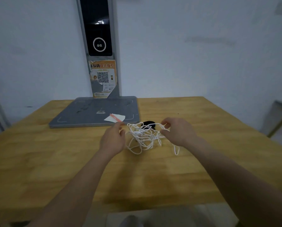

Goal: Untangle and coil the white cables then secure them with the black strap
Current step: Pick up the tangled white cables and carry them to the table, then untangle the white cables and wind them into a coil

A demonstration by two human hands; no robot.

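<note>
Both hands are raised over the wooden desk (202,161) with the white cables (143,138) strung between them in a loose tangle. The right hand (178,131) pinches loops at the tangle's right side between thumb and curled fingers. The left hand (113,139) has its fingers curled at the tangle's left edge; whether it actually pinches a strand I cannot tell. One strand hangs down below the right hand. The black strap (149,124) lies on the desk just behind the cables, near a grey base (87,115) carrying a paper slip (115,118)
</note>
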